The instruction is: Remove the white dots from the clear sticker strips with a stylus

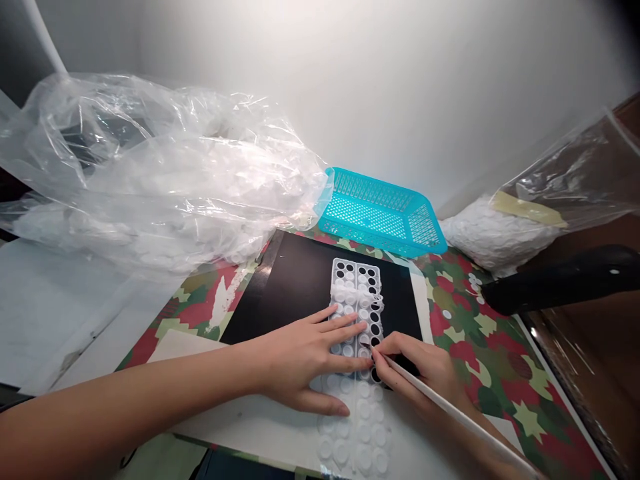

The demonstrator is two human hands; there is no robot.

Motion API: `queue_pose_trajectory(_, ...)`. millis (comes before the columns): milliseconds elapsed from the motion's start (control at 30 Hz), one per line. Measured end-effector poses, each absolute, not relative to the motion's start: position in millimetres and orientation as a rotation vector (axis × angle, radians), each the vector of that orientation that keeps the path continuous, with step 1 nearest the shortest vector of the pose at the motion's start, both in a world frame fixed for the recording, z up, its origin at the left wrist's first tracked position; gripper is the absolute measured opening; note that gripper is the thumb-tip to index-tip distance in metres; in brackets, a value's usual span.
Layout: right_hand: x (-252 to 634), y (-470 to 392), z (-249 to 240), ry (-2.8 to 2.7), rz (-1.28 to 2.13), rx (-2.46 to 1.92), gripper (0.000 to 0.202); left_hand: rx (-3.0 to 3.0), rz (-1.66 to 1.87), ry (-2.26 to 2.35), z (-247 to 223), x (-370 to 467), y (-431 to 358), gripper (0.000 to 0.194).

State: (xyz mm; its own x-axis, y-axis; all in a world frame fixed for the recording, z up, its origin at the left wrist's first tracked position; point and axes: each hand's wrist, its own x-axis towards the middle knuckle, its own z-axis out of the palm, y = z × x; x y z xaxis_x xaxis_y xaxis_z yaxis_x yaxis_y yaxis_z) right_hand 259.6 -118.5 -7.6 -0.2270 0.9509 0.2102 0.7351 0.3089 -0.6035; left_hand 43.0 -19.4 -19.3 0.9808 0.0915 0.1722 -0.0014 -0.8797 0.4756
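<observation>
A long strip of translucent white plastic (340,385) with rows of small round caps runs up the middle of the table, over a black sheet (300,280). At its far end and right side, dark round holes show between the caps. My left hand (315,353) lies flat across the strip, fingers spread, touching it. In my right hand (415,363) is a slim white stick-like tool (445,400) with a dark pointed tip, pinched like a pen. That tip rests at a cap near my left fingertips. What kind of tool it is, I cannot tell.
Behind and to the left bulges a big clear bag (190,180) of white pieces. A turquoise basket (380,220) stands against the wall. At right are another white-filled bag (505,237) and a black handle-like object (565,280). Camouflage-patterned cloth (525,393) covers the table.
</observation>
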Motion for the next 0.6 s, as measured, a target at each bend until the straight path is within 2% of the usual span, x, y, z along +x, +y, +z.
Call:
queue_pose_trajectory(333, 270.2, -109.2, 11.9, -2.236, 0.603, -1.463, 0.023, 2.634, 0.239, 0.071, -19.6, 43.1, -20.1, 0.062)
queue_pose_trajectory(600, 278.1, -108.2, 13.3, -2.071, 0.753, -1.452, 0.013, 2.597, 0.279, 0.029, -13.0, 39.3, -13.7, 0.057)
